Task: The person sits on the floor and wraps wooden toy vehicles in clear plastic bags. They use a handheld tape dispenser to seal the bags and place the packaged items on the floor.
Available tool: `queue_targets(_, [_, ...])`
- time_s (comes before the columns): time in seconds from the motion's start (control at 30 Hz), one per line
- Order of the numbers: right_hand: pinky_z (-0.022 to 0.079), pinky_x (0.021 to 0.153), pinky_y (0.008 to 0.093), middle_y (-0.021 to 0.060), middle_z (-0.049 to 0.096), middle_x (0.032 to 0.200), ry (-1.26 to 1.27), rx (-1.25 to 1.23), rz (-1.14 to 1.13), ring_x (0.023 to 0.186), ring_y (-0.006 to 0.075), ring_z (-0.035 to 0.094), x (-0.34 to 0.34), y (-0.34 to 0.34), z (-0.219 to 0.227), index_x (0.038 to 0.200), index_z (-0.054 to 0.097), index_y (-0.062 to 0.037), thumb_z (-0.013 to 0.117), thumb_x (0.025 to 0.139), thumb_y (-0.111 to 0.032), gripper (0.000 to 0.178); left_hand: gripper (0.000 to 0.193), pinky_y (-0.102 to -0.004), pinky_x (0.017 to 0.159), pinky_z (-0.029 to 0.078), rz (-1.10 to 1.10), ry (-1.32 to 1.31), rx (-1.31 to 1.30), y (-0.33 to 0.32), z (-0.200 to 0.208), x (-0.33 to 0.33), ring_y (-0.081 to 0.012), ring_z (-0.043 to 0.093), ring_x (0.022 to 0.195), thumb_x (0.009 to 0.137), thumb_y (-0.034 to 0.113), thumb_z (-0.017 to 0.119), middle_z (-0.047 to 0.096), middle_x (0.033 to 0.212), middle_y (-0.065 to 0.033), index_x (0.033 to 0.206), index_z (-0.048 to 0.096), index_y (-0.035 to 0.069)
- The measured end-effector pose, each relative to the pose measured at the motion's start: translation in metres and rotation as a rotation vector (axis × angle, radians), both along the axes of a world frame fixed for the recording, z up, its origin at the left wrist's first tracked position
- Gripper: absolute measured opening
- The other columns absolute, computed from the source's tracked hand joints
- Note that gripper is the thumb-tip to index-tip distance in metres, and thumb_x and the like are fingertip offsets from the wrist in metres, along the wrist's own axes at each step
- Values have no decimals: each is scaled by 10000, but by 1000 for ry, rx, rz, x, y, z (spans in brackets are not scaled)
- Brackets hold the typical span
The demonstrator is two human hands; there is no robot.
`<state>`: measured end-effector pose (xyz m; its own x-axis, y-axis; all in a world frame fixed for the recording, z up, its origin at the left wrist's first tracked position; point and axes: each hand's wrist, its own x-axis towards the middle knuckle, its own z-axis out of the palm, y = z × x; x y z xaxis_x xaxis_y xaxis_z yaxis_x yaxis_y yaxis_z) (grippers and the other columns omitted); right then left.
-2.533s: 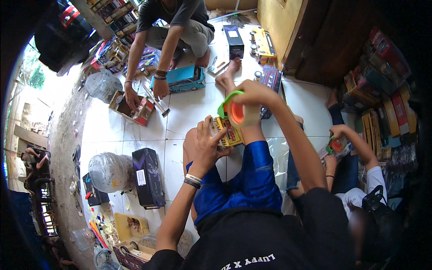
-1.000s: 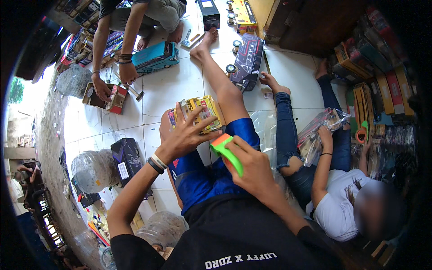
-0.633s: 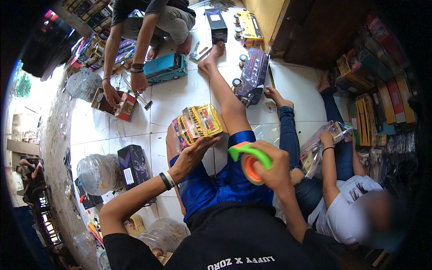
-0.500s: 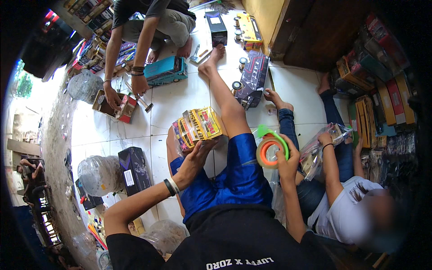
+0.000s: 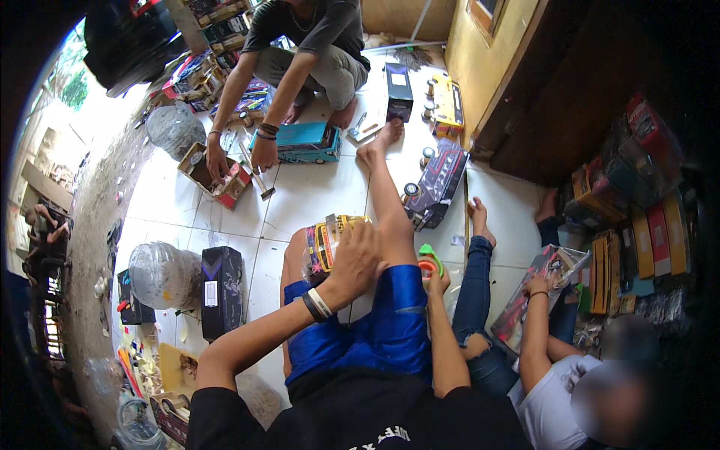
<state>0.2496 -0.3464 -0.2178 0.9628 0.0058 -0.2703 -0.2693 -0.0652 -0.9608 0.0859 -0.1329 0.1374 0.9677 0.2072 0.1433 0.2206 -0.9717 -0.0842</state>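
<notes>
Over at nine o'clock on the white tile floor (image 5: pixel 315 202) stand a clear plastic bag (image 5: pixel 161 274) and a black box (image 5: pixel 223 289), well apart from the action. Moving in, the left hand (image 5: pixel 358 259) lies flat, fingers spread and pressed over the top of the yellow toy truck (image 5: pixel 330 240), which sits on the person's left knee, just left of centre. Just beside it at three o'clock, the right hand (image 5: pixel 436 279) is closed round a green and orange tape dispenser (image 5: pixel 428 262), pinching it down by the right thigh.

The risk, as it looks: the truck is only balanced on that knee under a flat palm, so a shift of the leg could tip it to the tiles. The tape could also stick where it isn't wanted.

Crowded ground here. At twelve o'clock a crouching person handles a small red box (image 5: pixel 225 180) beside a teal toy bus (image 5: pixel 307 142). A dark toy truck (image 5: pixel 439 184) lies by the outstretched foot, and at four o'clock a seated co-worker's legs press close on the right.
</notes>
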Motion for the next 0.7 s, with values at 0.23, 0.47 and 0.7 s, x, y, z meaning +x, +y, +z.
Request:
queue_targets(0.23, [594, 876, 383, 178, 691, 1255, 81, -122, 197, 1100, 266, 699, 0, 2, -13, 1366, 610, 25, 630, 859, -11, 509, 796, -492, 1304, 193, 81, 297, 365, -22, -11, -10, -402, 340, 1537, 998, 421, 544, 419, 1584, -325, 1520, 393, -161])
queue_targets(0.47, [580, 919, 409, 192, 668, 1301, 38, -362, 232, 1170, 279, 668, -11, 5, 7, 1388, 588, 27, 637, 866, -25, 527, 595, -626, 1250, 103, 85, 199, 657, -61, -36, -56, -317, 308, 1581, 1014, 310, 427, 388, 1666, -184, 1557, 480, 71])
queue_targets(0.7, [566, 961, 434, 206, 646, 1346, -45, -526, 216, 1240, 291, 637, -16, 15, 1, 1409, 567, 28, 643, 873, -39, 546, 603, -683, 1245, 65, 26, 178, 478, -59, -80, -94, -325, 247, 1599, 966, 284, 490, 322, 1696, -193, 1508, 547, 27])
